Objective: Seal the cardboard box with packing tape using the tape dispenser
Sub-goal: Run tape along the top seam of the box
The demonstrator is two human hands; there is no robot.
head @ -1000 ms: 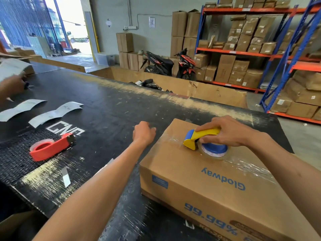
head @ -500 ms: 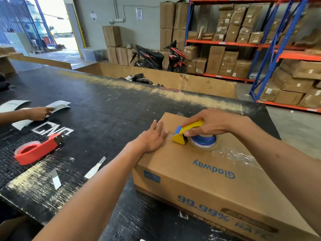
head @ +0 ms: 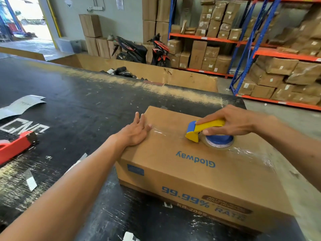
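A brown cardboard box (head: pixel 199 173) printed "Glodway" lies on the black table, its flaps closed. Clear packing tape (head: pixel 251 153) runs along the top seam from the right side toward the left edge. My right hand (head: pixel 231 123) grips a yellow and blue tape dispenser (head: pixel 206 132) that rests on the box top near the middle. My left hand (head: pixel 137 133) lies flat with fingers spread on the box's top left edge, touching the tape end there.
A red tape dispenser (head: pixel 15 146) lies at the table's left. White label sheets (head: pixel 20 105) and paper scraps (head: pixel 31 181) are scattered on the black table (head: pixel 78 105). Beyond the far edge stand a cardboard bin (head: pixel 156 75), parked scooters (head: pixel 139 49) and shelves of boxes (head: pixel 260 49).
My left hand moved from beside the box onto its top left edge and flattened there. The dispenser shifted along the seam. Another person's hand at the left has left the view.
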